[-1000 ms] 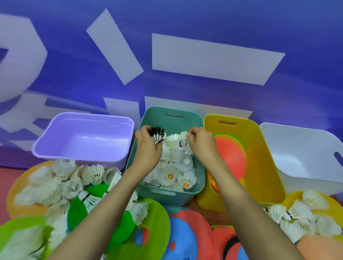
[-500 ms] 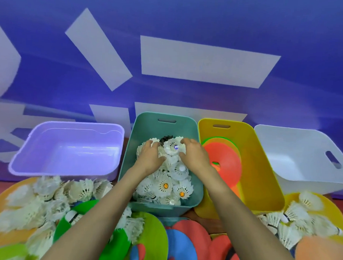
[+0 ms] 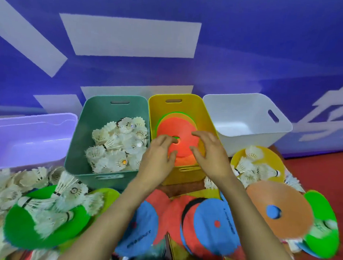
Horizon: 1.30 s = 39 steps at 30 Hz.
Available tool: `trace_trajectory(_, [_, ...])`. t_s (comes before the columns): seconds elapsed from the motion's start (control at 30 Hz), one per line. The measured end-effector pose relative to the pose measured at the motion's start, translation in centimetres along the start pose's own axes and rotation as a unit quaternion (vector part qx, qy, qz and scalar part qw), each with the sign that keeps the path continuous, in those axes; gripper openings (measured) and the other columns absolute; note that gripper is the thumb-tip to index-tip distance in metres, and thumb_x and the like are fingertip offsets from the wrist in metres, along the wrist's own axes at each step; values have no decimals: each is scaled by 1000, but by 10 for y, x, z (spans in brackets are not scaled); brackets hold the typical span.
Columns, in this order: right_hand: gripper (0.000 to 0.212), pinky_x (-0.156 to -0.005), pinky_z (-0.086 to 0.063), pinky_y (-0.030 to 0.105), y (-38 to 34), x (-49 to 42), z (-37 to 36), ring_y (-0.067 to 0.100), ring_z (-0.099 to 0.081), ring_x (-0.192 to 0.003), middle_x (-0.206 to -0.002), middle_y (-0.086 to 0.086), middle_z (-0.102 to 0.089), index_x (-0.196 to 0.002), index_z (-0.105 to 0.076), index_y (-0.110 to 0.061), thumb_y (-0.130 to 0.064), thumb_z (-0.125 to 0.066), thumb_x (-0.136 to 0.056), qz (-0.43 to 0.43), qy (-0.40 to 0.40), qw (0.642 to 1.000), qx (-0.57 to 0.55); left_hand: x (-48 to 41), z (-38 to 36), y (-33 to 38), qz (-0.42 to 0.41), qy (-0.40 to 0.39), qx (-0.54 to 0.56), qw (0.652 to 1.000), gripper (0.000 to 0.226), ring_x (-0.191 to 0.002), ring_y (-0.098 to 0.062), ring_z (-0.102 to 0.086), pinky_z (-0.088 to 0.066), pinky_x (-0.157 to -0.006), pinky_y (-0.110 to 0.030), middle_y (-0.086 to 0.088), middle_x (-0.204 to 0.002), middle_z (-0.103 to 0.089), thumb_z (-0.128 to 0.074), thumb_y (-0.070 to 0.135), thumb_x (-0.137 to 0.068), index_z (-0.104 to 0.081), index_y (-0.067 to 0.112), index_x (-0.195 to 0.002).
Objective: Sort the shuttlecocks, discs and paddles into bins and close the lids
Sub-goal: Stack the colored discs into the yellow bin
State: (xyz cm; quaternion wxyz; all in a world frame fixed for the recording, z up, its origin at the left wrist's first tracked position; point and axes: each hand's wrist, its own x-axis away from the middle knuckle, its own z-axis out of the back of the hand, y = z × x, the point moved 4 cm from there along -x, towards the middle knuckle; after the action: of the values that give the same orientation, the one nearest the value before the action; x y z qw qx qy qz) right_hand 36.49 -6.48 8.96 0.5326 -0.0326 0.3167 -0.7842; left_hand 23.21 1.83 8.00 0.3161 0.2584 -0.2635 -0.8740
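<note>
Right, nearest you the paddles (image 3: 215, 229) are lying overlapped between your forearms, blue faces over red ones. To your left, loose shuttlecocks (image 3: 49, 205) are piling over a green disc (image 3: 22, 233). To your right, an orange disc (image 3: 278, 197) is overlapping a second green disc (image 3: 320, 233), which is blurred. Beyond that, more shuttlecocks are sitting on a yellow disc (image 3: 274, 156).

Your left hand (image 3: 157, 159) and right hand (image 3: 211, 153) are hovering side by side over the near end of the yellow bin (image 3: 188, 105), fingers loosely spread and gripping nothing. Beneath them a red disc (image 3: 178, 134) is lying atop the stack inside that bin; you cannot tell whether your fingertips are touching it.

Just left, the teal bin (image 3: 99, 116) is holding a heap of shuttlecocks. The purple bin (image 3: 27, 134) and white bin (image 3: 247, 114) are standing at the row's ends, against the blue wall (image 3: 229, 63).
</note>
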Motion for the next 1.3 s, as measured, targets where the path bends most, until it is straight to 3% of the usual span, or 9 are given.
trace_trajectory(0.23, [33,-94,-37,25,101,87,64,18,-49,-115,-121,1,-56,-123,-56,-17,-18,-59,-90,-76,10,997,6,37,-103,85,-34,-71,26,997,30,-109,-20,-52,-44,-92,-35,-1,-114,-57,-59,26,-87,-58,17,-116])
trace_trajectory(0.47, [38,-93,-38,30,175,148,55,24,-46,-120,-130,6,-49,-132,-48,-16,-20,-53,-94,-155,-149,976,13,81,-181,74,94,-216,-84,968,49,-124,-24,-40,-31,-101,-31,-5,-133,-43,-59,28,-88,-45,15,-133])
trace_trajectory(0.6, [47,-98,-36,34,177,161,26,25,-41,-126,-139,7,-42,-140,-37,-13,-24,-51,-96,-143,-270,952,6,114,-196,51,183,-278,-128,934,73,-128,-29,-33,-32,-105,-37,-8,-140,-35,-65,39,-81,-32,14,-142])
trace_trajectory(0.73, [56,-99,-38,42,174,166,-7,32,-40,-125,-141,15,-39,-143,-27,-8,-23,-52,-95,-117,-331,936,36,137,-201,41,213,-314,-152,913,98,-140,-30,-16,-19,-113,-37,-11,-150,-17,-70,39,-77,-8,15,-149])
trace_trajectory(0.87, [66,-95,-43,44,177,170,-35,35,-45,-121,-142,17,-36,-146,-17,-7,-26,-53,-95,-149,-366,915,77,148,-203,35,233,-284,-130,921,106,-142,-29,-10,-17,-115,-36,-11,-153,-11,-74,32,-73,-4,12,-150])
trace_trajectory(1.03, [64,-97,-41,43,181,164,-37,34,-41,-124,-141,16,-33,-139,-31,-5,-17,-66,-87,-201,-309,929,28,152,-203,34,212,-245,-113,939,101,-142,-26,-13,-16,-114,-33,-9,-153,-14,-75,30,-72,-12,10,-148])
trace_trajectory(1.13, [30,-81,-43,42,180,161,-34,32,-50,-103,-115,14,-48,-113,-49,-12,-14,-65,-87,-196,-277,939,-47,155,-202,33,214,-223,-78,948,101,-141,-27,-17,-21,-114,-35,-10,-151,-19,-78,25,-69,-16,9,-147])
trace_trajectory(1.2, [16,-69,-38,37,175,159,-28,27,-49,-82,-91,10,-48,-89,-47,-15,-11,-62,-87,-181,-254,944,-109,154,-198,29,239,-179,-19,954,98,-137,-29,-23,-26,-112,-38,-11,-148,-25,-79,20,-68,-21,9,-145])
trace_trajectory(1.3, [8,-71,-41,35,167,152,-11,21,-53,-81,-85,5,-56,-86,-55,-9,-11,-63,-87,-185,-208,943,-183,148,-184,20,284,-83,68,953,82,-124,-29,-40,-36,-104,-40,-13,-134,-43,-74,15,-77,-26,6,-143])
